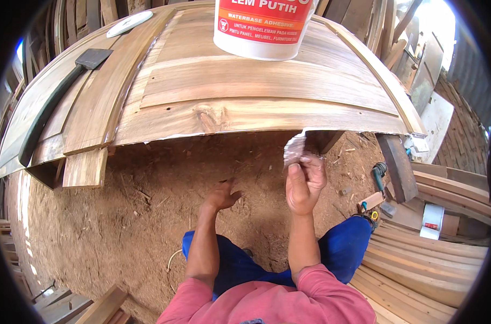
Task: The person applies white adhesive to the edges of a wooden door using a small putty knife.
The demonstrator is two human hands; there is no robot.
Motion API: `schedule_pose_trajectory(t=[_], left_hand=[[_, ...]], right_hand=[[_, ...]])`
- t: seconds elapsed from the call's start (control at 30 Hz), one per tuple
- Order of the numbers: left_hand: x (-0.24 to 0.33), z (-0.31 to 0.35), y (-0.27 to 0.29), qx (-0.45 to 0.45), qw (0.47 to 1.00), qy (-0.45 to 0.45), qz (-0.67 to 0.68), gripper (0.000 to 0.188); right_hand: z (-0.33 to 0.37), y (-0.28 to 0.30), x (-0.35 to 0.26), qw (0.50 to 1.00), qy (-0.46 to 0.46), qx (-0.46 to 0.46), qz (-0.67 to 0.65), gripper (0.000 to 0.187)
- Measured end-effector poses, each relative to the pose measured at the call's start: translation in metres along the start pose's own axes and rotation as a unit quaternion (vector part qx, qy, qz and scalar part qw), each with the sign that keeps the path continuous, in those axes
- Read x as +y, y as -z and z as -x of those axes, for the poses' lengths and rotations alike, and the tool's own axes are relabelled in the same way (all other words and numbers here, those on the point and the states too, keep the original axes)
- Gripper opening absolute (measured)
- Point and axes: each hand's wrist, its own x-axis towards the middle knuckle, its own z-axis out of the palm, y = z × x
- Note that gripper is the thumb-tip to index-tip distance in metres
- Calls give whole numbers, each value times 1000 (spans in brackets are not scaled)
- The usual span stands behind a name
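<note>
Between the thumb and fingers of my right hand [306, 181] is a thin, whitish glue-smeared spreader piece [295, 149], its upper end at the near edge of a wooden panel [245, 116]. White glue runs along parts of that edge and beside the upright strips. My left hand [222, 195] hangs below the panel over the ground, holding nothing, with its thumb apart; its other fingers are partly in shadow. A white glue bucket [264, 46] with a red and orange label stands on the panel. At left, a dark mallet [56, 100] lies on loose boards [97, 92].
A white round lid [130, 24] rests at the panel's far left. A dark wooden support [397, 167] stands under its right end. To the right are a green power tool [379, 175], a white and red container [432, 221] and stacked timber [418, 259]. Sawdust covers the ground [132, 232].
</note>
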Motion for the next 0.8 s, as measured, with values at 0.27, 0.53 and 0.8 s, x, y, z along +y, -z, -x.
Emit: schedule_pose_trajectory(t=[0.27, 0.53, 0.8], left_hand=[[-6, -2, -5, 21, 1000, -18, 11, 64], [12, 2, 2, -2, 999, 2, -32, 60], [9, 2, 0, 1, 1000, 0, -31, 59]], right_hand=[[-19, 18, 3, 990, -18, 57, -126, 20], [-5, -30, 2, 997, -81, -4, -2, 18], [-8, -44, -3, 994, -69, 12, 84, 14]])
